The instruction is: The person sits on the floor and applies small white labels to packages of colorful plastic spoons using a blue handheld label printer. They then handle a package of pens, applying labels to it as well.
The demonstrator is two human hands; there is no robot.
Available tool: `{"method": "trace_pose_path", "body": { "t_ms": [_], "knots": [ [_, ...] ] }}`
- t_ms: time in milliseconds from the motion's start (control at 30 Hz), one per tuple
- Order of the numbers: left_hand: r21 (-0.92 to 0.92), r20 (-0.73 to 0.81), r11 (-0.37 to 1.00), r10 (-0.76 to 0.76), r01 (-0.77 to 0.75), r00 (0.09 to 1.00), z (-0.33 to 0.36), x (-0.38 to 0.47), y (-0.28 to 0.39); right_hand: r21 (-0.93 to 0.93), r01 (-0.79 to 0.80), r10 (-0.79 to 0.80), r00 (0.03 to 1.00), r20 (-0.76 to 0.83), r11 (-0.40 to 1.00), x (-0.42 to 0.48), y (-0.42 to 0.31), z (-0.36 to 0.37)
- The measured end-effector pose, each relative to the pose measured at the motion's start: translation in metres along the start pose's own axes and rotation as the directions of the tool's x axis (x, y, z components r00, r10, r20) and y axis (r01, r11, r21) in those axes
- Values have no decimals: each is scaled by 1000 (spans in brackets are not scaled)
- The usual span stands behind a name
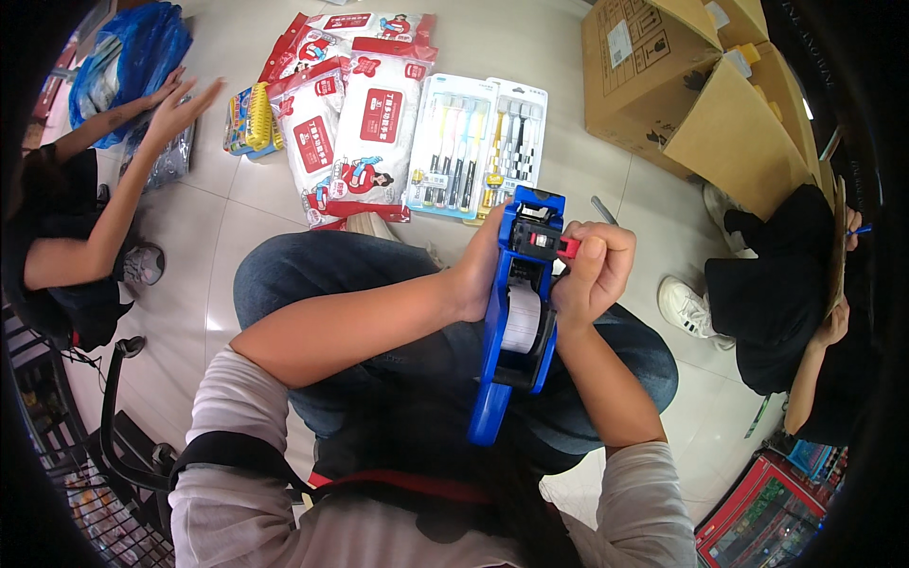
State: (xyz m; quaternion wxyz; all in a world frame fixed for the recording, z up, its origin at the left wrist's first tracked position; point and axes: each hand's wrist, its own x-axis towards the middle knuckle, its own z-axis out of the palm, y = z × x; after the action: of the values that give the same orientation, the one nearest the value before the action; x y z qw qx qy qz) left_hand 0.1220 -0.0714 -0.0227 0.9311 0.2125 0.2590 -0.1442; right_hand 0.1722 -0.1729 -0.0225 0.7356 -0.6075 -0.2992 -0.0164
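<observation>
A blue handheld price labeller (490, 369) is held up above my lap, with a white roll of labels (522, 319) visible inside its frame. My left hand (477, 273) grips the labeller along its left side; most of those fingers are hidden behind it. With thumb and bent forefinger, my right hand (596, 266) pinches the red knob (568, 247) that sticks out of the black print head (534, 240). On the tiled floor just beyond lie two toothbrush packs (451, 145) and several red-and-white bags of disposable gloves (376, 121).
Yellow and blue packaged brushes (252, 121) lie beside the bags. An open cardboard box (639, 78) holding bottles stands at the far right. One person with raised hands (174, 113) is at left, near a blue plastic bag (135, 64). Another at right holds a board (838, 248) and pen.
</observation>
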Motion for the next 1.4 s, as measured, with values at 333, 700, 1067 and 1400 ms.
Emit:
{"method": "trace_pose_path", "body": {
  "t_ms": [333,700,1067,1400],
  "knots": [
    [-131,73,991,30,-20,997,-4,0,-5,12,23,-23,999,-42,1000,3,-1,9],
    [-71,13,993,97,-96,995,-5,0,-6,27,105,-107,993,54,994,0,3,8],
    [-21,-7,986,167,-167,986,-1,-6,-4,32,123,-125,987,101,992,2,2,6],
    [-29,-55,990,136,-137,989,3,-8,-1,10,172,-172,983,63,985,-3,4,5]
  ]
}}
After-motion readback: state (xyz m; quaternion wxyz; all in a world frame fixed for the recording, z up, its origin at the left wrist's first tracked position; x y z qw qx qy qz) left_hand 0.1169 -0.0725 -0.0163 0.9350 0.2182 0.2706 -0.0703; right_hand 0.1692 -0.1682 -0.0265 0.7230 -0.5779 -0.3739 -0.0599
